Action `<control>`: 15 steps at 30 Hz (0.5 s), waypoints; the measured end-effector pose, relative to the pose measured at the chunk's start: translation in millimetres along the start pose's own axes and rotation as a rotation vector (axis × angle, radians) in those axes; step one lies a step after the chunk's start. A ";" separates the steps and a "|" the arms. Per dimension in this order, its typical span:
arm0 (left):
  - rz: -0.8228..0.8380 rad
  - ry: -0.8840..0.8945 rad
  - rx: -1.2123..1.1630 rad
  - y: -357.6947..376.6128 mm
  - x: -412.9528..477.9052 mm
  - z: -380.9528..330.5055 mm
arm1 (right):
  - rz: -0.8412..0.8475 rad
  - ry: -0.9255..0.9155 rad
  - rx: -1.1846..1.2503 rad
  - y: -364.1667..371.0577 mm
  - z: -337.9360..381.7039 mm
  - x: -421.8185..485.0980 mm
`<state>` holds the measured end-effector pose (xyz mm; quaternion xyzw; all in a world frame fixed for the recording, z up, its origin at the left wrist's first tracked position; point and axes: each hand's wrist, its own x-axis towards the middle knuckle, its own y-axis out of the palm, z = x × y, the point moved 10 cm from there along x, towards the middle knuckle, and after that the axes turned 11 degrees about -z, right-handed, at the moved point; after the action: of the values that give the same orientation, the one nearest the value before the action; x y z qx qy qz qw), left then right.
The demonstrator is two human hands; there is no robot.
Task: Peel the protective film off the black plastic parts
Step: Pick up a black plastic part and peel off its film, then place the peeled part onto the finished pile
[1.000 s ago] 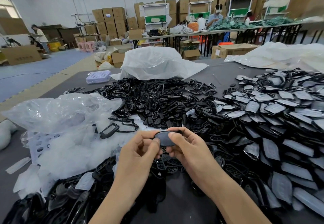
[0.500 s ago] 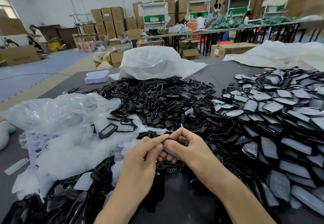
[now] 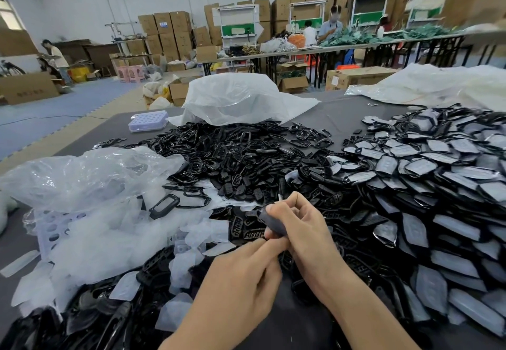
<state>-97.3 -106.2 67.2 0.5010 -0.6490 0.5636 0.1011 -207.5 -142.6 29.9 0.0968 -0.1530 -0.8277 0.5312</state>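
Observation:
My right hand (image 3: 304, 229) grips a small black plastic part (image 3: 269, 221) with a greyish film on its face, held tilted above the table. My left hand (image 3: 246, 281) sits just below it, its thumb and forefinger pinching at the part's lower end. Whether the film has lifted there is hidden by my fingers. To the right lies a large heap of film-covered black parts (image 3: 427, 185). Bare black parts (image 3: 241, 155) are piled in the middle, and peeled clear films (image 3: 109, 240) lie at the left.
A crumpled clear plastic bag (image 3: 82, 174) lies at the left over a white perforated tray (image 3: 52, 226). A white sack (image 3: 241, 100) and a small lilac box (image 3: 149, 120) sit at the far end of the dark table (image 3: 342, 114). People work at benches behind.
The part has turned from flat and level to tilted upright in my right hand. My left hand dropped lower and toward me, pinching the part's bottom end.

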 end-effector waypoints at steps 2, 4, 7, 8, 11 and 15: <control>-0.017 -0.024 -0.035 -1.3 0.4 1.1 | 0.009 0.017 0.027 1.2 0.9 -0.2; -0.101 -0.082 -0.101 -11.6 1.2 7.1 | 0.016 0.017 0.040 2.8 1.4 0.8; -0.273 -0.337 -0.226 -28.1 0.3 38.2 | 0.047 0.021 0.032 6.9 0.8 0.0; -0.301 -0.432 -0.297 -28.0 -0.9 48.9 | 0.064 0.027 0.037 8.7 0.1 -1.0; -0.281 -0.593 -0.486 -18.8 -2.3 61.3 | 0.140 0.028 0.039 18.1 -2.1 -5.9; -0.290 -0.657 -0.554 -18.0 -3.6 67.0 | 0.174 -0.078 -0.086 25.6 0.5 -11.9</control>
<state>-52.7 -157.6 52.9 0.6931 -0.6960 0.1597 0.0979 -181.0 -141.6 39.4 0.0282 -0.1457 -0.7875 0.5982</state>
